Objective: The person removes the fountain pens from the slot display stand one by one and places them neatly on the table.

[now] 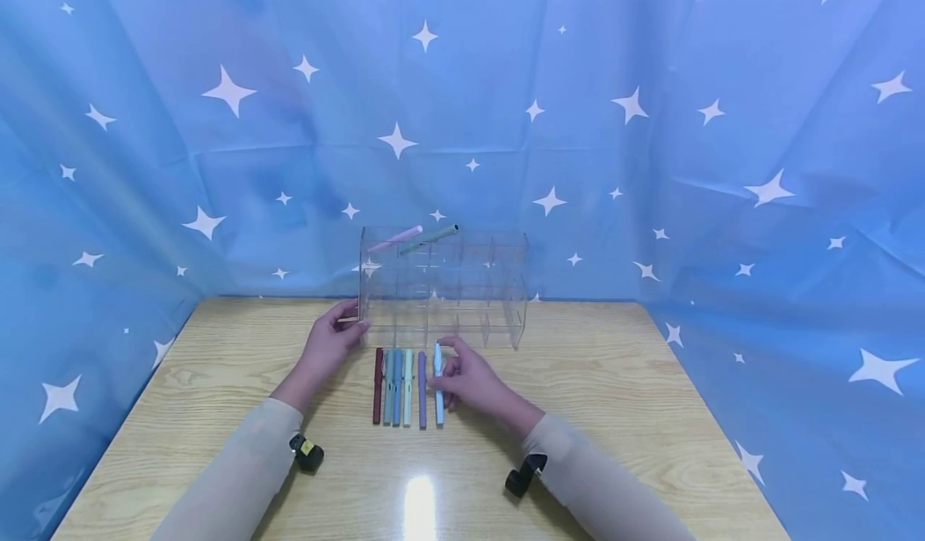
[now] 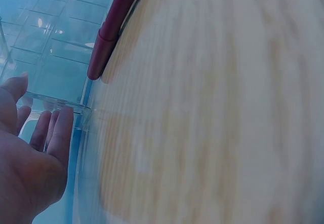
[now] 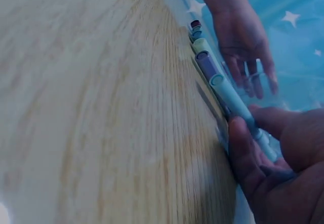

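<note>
My right hand (image 1: pixel 470 376) pinches a light blue pen (image 1: pixel 438 396) between thumb and fingers, at the right end of a row of pens. In the right wrist view, the light blue pen (image 3: pixel 230 98) tilts a little beside the purple pen (image 3: pixel 206 66). My left hand (image 1: pixel 335 344) holds the left side of a clear compartment organizer (image 1: pixel 444 292), thumb in front and fingers around the wall's edge. The left wrist view shows that hand (image 2: pixel 35 158) at the clear edge, near a dark red pen (image 2: pixel 109 36).
On the wooden table (image 1: pixel 614 412) lie a dark red pen (image 1: pixel 377 388), a teal pen (image 1: pixel 388 396), a blue pen (image 1: pixel 397 396), a pale green pen (image 1: pixel 408 396) and a purple pen (image 1: pixel 422 400). A lilac pen (image 1: pixel 397 238) and a grey-green pen (image 1: pixel 433 237) lean in the organizer's top row.
</note>
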`<state>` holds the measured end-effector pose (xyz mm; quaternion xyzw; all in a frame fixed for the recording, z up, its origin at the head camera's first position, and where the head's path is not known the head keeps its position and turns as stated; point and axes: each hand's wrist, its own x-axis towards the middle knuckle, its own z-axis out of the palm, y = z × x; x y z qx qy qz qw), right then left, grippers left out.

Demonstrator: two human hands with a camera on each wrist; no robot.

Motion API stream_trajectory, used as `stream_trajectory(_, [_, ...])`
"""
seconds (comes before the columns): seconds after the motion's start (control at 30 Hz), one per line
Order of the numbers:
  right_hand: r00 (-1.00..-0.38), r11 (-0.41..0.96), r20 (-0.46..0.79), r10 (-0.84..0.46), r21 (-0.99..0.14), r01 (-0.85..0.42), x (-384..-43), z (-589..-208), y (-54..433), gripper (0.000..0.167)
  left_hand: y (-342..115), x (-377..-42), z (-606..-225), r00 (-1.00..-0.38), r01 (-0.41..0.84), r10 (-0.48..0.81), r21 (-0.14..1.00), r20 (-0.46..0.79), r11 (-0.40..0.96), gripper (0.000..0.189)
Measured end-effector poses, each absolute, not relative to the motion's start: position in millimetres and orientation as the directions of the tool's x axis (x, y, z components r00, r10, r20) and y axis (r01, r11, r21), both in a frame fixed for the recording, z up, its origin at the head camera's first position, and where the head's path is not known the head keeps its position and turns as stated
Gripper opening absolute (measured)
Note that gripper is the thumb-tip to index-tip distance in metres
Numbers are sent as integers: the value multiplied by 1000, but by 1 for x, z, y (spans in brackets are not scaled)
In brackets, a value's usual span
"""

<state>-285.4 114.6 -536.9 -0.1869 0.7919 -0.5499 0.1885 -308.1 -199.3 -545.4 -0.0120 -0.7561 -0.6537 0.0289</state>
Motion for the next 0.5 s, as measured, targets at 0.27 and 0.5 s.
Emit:
stream_trajectory(0.27, [-860,385,-146,-489,-921,-63,-291,-542,109,89,-199,-309,-547,-998,51,-27,989,55,138,58])
stream_trajectory(0.5, [-853,418,-180,-490,-907,-49,-292,-539,105,84,-200,-310,-548,-998,55,-30,988,60,144,58])
